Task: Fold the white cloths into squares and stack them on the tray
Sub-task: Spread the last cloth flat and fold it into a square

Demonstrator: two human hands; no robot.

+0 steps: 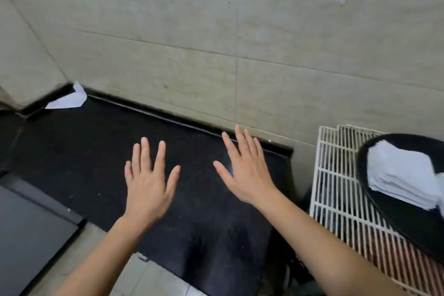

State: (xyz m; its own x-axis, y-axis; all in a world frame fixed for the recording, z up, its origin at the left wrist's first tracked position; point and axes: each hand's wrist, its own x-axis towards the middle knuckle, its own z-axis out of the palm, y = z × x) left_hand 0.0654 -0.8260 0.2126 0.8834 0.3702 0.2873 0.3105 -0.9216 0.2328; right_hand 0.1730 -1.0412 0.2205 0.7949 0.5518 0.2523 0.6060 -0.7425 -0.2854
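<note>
Both hands are stretched forward palm down, side by side with a gap between them. The left hand (149,185) has its fingers (144,151) straight and fanned apart, pointing ahead, with the thumb angled out toward the right hand. The right hand (247,173) reaches slightly further. Its fingers (240,138) are straight, closer together and slanted leftward, with the thumb splayed toward the left fingers. Neither hand holds anything. The bare left forearm (103,255) and right forearm (324,247) extend from below, converging slightly.

Kitchen: tiled wall (192,31), black counter (84,151)
</note>
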